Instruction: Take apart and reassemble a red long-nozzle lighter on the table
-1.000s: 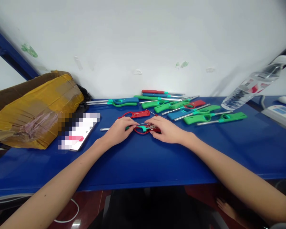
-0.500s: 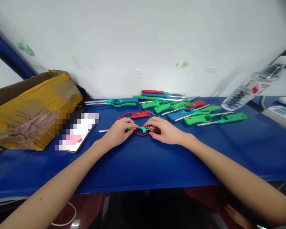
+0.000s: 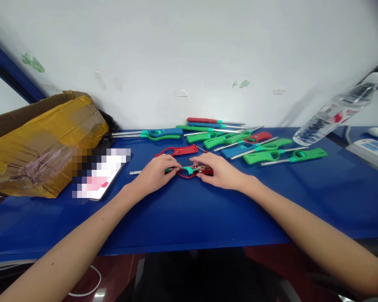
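Note:
An opened red stick lighter (image 3: 188, 170) lies on the blue table between my hands, its green trigger and the wires and metal parts inside showing. My left hand (image 3: 156, 174) pinches it at the neck, with the metal rod sticking out to the left beyond my fingers. My right hand (image 3: 220, 171) curves around the handle end, thumb on the near side and fingertips on the far side; its grip is partly hidden. Just behind my hands rests a loose red half shell (image 3: 186, 150), with a thin wire-like piece close to its right end.
Several green, blue and red stick lighters (image 3: 252, 147) are piled along the wall. On the left are a taped carton (image 3: 47, 142) and a phone (image 3: 108, 178). A water bottle (image 3: 334, 111) and a white device (image 3: 371, 151) stand on the right.
The fingers of my right hand have spread a little, showing more of the lighter's inner parts. My left hand keeps its pinch almost unmoved.

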Motion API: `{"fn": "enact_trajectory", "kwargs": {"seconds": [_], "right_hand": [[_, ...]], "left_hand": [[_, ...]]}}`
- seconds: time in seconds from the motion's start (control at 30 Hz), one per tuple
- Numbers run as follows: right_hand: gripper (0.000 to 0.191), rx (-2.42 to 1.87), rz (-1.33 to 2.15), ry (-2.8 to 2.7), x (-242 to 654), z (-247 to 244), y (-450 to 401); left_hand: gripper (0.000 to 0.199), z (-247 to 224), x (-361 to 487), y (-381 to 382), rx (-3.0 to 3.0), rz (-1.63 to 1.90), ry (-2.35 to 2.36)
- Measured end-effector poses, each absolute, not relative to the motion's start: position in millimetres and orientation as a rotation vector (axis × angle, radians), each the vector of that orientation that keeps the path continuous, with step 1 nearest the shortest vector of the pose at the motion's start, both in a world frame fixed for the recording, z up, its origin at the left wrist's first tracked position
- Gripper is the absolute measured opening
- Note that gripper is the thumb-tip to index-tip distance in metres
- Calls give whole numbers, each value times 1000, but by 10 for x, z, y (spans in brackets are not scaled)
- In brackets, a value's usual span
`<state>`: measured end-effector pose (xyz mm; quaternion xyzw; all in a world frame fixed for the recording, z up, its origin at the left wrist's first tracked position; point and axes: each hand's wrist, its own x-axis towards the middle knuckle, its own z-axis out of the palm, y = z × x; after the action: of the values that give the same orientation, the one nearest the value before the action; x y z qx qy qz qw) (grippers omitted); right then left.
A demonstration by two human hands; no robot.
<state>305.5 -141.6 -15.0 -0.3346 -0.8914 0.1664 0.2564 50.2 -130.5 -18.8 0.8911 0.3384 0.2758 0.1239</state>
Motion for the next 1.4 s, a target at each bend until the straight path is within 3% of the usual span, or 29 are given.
{"fn": "enact_trajectory", "kwargs": {"seconds": [0.6,1.03,1.4], "right_hand": [[22,-974,423,-2408,3051,-128,-1432],[18,-902,496,-2421,3078,-91,-1403],[26,-866,177,-2523,3102,-106,-1418]], "left_hand": [[16,-197,480,-1313,2624,777,980],[18,-190,481,-1321,2617,767,991],[18,-193,481,-1324,2623,762,991]]}}
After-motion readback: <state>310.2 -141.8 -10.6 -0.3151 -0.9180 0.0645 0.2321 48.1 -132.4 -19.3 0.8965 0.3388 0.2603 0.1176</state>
